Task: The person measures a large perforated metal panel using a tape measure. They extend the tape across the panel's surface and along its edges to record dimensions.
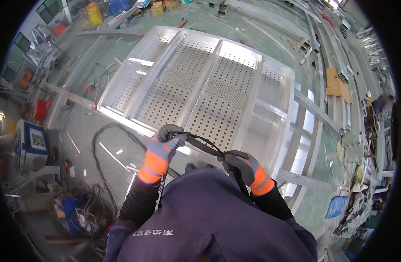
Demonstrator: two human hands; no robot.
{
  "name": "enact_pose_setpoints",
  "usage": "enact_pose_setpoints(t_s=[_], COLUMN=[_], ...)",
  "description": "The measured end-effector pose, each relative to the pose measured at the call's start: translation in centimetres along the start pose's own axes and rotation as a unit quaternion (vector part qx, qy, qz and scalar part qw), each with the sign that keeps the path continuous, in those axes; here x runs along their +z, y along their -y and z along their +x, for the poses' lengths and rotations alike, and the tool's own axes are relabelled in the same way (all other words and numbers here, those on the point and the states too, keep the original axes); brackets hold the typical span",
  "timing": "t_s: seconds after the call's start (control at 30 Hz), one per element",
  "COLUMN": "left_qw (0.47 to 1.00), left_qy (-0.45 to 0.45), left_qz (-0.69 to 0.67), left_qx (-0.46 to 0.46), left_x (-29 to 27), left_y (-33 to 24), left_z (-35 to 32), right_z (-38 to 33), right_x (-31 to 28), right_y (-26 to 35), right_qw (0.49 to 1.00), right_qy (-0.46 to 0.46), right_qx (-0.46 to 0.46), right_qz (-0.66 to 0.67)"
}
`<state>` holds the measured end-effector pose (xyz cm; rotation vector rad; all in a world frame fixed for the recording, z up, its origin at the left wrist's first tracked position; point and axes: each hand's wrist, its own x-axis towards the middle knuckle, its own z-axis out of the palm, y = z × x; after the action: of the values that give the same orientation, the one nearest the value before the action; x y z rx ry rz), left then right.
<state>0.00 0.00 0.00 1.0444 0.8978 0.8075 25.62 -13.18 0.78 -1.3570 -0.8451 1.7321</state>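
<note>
A black strap (202, 146) with a thinner black cord beside it is stretched between my gloved hands, just in front of my body. My left hand (167, 139), in a grey and orange glove, pinches one end. The other end is gripped by my right hand (240, 165), in a matching glove, and black material hangs down beneath it. What the strap belongs to is hidden. Beyond my hands, and partly under them in view, lies a large silver metal panel (178, 100) with rows of round holes, lengthwise ribs and a raised rim.
A blue and white machine (32, 142) stands at left, with a thick black cable (95, 150) curving over the floor. Long metal profiles (338, 56) and cardboard (337, 85) lie at right. Another person (383, 104) is at the far right, near a blue plastic bag (336, 206).
</note>
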Motion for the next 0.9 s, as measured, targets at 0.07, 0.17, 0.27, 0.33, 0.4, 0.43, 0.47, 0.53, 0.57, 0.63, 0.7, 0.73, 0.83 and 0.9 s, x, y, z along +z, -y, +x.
enact_pose_setpoints(t_s=[0.07, 0.17, 0.27, 0.33, 0.4, 0.43, 0.47, 0.53, 0.57, 0.63, 0.7, 0.73, 0.83, 0.9], left_qw=[0.999, 0.999, 0.999, 0.998, 0.998, 0.998, 0.997, 0.998, 0.998, 0.997, 0.997, 0.997, 0.998, 0.998], left_qy=[-0.018, -0.038, -0.049, -0.051, -0.056, -0.058, -0.06, -0.06, -0.059, -0.062, -0.065, -0.067, -0.062, -0.06], left_qz=[-0.027, -0.03, -0.018, -0.03, -0.034, -0.032, -0.03, -0.021, -0.017, -0.029, -0.03, -0.025, -0.024, -0.031], left_qx=[-0.004, -0.015, -0.011, 0.008, 0.02, 0.023, 0.026, 0.005, -0.006, 0.02, 0.029, 0.024, 0.014, 0.009], left_x=[-0.4, 0.2, 0.0, 0.1, 0.2, 0.1, 0.1, 0.2, 0.3, 0.3, 0.4, 0.5, 0.3, 0.1], left_y=[0.0, 0.3, 0.2, 0.3, 0.6, 0.9, 1.0, 0.5, 0.4, 1.1, 1.4, 1.3, 2.1, 2.5], left_z=[0.0, 0.5, 0.8, 0.9, 0.8, 0.9, 0.9, 0.6, 0.6, 0.7, 0.9, 0.9, 1.2, 1.3], right_z=[-0.2, 0.0, 0.5, 0.6, 0.7, 0.9, 1.3, 1.2, 0.8, 0.2, -0.4, -0.5, -0.9, -1.3], right_x=[1.1, 1.9, 1.8, 1.6, 1.1, 0.6, -0.1, -0.5, -0.6, -0.4, -0.1, -0.2, -0.3, -0.2], right_y=[1.1, 0.8, 0.5, 0.5, 0.0, -0.7, -1.8, -2.2, -2.0, -1.4, -1.0, -1.2, -1.9, -2.1], right_qw=[1.0, 0.997, 0.999, 0.998, 0.989, 0.97, 0.942, 0.915, 0.925, 0.951, 0.977, 0.982, 0.991, 0.994], right_qy=[-0.003, 0.005, 0.03, 0.047, 0.058, 0.065, 0.071, 0.071, 0.064, 0.05, 0.031, 0.03, 0.021, 0.002], right_qx=[0.028, -0.063, 0.001, -0.007, -0.093, -0.17, -0.245, -0.286, -0.255, -0.176, -0.079, -0.057, -0.003, 0.019], right_qz=[0.001, -0.033, -0.035, -0.052, -0.101, -0.161, -0.219, -0.274, -0.273, -0.247, -0.196, -0.178, -0.132, -0.111])
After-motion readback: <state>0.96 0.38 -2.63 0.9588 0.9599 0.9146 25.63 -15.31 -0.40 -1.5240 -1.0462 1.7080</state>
